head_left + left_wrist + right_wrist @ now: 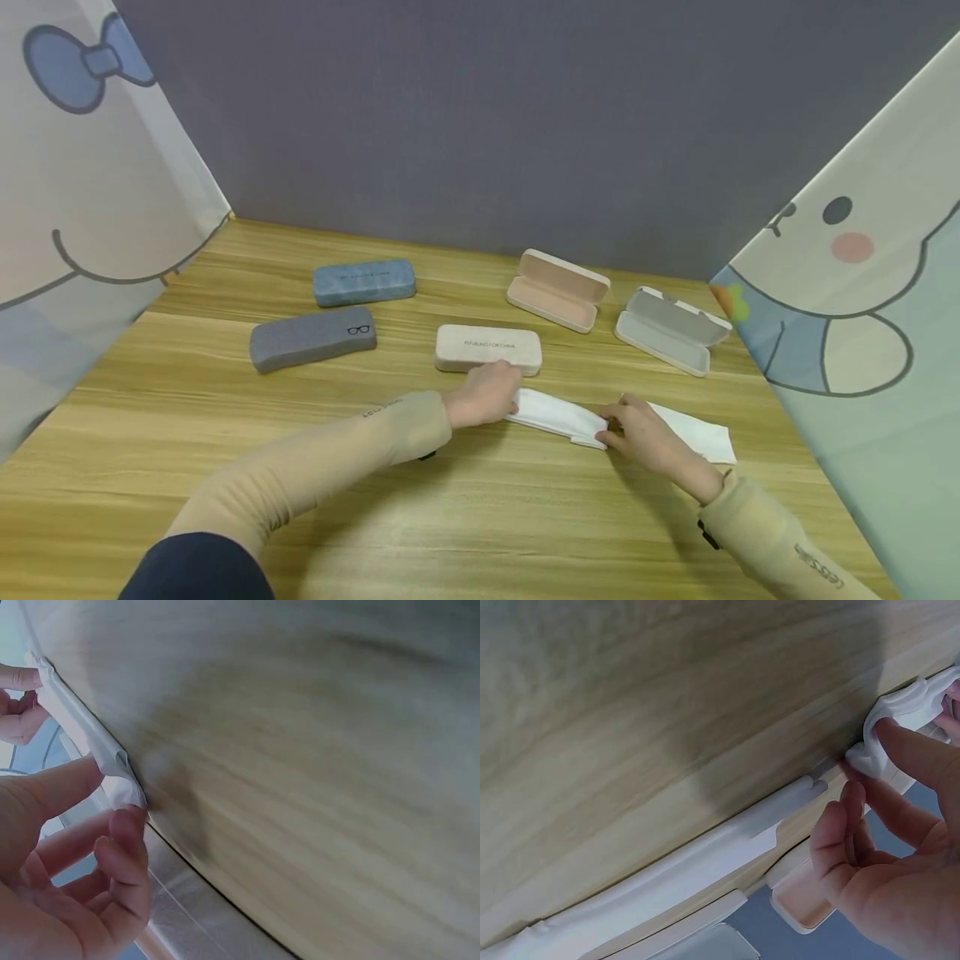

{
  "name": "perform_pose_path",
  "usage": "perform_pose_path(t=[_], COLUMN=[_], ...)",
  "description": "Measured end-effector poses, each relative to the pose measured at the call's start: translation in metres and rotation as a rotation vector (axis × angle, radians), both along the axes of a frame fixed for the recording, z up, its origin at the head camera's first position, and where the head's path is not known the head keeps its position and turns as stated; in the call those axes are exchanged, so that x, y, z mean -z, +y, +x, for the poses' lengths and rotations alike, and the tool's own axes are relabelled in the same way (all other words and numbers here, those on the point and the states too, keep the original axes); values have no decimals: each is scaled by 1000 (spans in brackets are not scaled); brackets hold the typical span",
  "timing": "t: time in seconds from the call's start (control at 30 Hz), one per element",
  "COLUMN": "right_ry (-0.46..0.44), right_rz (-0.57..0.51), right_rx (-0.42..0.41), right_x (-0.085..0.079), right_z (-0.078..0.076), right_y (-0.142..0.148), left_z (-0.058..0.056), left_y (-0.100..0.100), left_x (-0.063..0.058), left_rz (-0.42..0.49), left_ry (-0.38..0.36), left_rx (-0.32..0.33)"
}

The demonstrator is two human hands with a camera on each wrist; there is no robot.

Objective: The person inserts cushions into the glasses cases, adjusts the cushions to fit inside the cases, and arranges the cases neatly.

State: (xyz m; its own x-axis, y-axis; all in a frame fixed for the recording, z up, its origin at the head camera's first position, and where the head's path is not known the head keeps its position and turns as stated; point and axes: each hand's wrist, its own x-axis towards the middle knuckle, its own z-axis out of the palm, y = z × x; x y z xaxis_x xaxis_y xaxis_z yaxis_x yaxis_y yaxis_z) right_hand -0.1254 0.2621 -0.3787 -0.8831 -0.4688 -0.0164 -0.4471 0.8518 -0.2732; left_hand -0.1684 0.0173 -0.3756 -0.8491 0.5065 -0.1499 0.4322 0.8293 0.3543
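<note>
A white folded cloth (558,412) lies lengthwise between my two hands. My left hand (486,395) pinches its left end, thumb and index finger on the fabric in the left wrist view, the other fingers curled below. At the other end, my right hand (647,433) pinches a corner between thumb and index finger, where the fabric bunches and folds over in the right wrist view. Just behind the left hand sits a closed cream glasses case (487,342) with printed lettering. A second white folded cloth (705,433) lies to the right, partly hidden behind the right hand.
Two closed glasses cases, one blue (363,285) and one grey (311,340), stand at the left. Toward the back right are two open cases, one pink inside (555,298) and one grey inside (663,337). A grey-blue panel (465,125) borders the wooden table behind.
</note>
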Motion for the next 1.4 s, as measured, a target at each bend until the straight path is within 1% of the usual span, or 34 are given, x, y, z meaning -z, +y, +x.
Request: perform_pose_path(t=[0.17, 0.27, 0.37, 0.43, 0.57, 0.63, 0.7, 0.83, 0.93, 1.07, 1.17, 1.23, 1.3, 1.4], right_ry=[-7, 10, 18, -2, -73, -89, -82, -78, -64, 25, 87, 94, 96, 75], right_rz=[-33, -54, -70, -86, -122, -134, -148, -190, -235, -260, -245, -233, -216, -196], right_rx=[-7, -22, -21, -4, 52, 71, 74, 72, 65, 45, 37, 46, 60, 88], right_x=[1, 2, 1, -2, -10, -15, -20, -34, -47, -65, -76, -83, -89, -94], right_z=[0, 0, 1, 2, 4, 4, 2, -5, -11, -22, -31, -39, -47, -58], right_y=[-1, -1, -1, -2, -2, -1, 0, 1, 1, 1, 1, 0, -1, -2], left_z=[-4, -5, -6, -6, -10, -13, -16, -23, -30, -40, -49, -57, -65, -76], left_y=[1, 0, -2, -4, -9, -12, -15, -22, -27, -31, -32, -33, -32, -31], left_x=[-2, -3, -2, -3, -6, -11, -17, -30, -40, -52, -61, -68, -73, -79], left_rz=[56, 98, 143, 174, 234, 267, 293, 366, 425, 498, 532, 558, 562, 560], left_ry=[-39, -48, -59, -72, -83, -98, -106, -164, -227, -292, -290, -277, -230, -174], left_rx=[-44, -42, -22, -12, -28, -51, -70, -97, -113, -148, -177, -188, -186, -173])
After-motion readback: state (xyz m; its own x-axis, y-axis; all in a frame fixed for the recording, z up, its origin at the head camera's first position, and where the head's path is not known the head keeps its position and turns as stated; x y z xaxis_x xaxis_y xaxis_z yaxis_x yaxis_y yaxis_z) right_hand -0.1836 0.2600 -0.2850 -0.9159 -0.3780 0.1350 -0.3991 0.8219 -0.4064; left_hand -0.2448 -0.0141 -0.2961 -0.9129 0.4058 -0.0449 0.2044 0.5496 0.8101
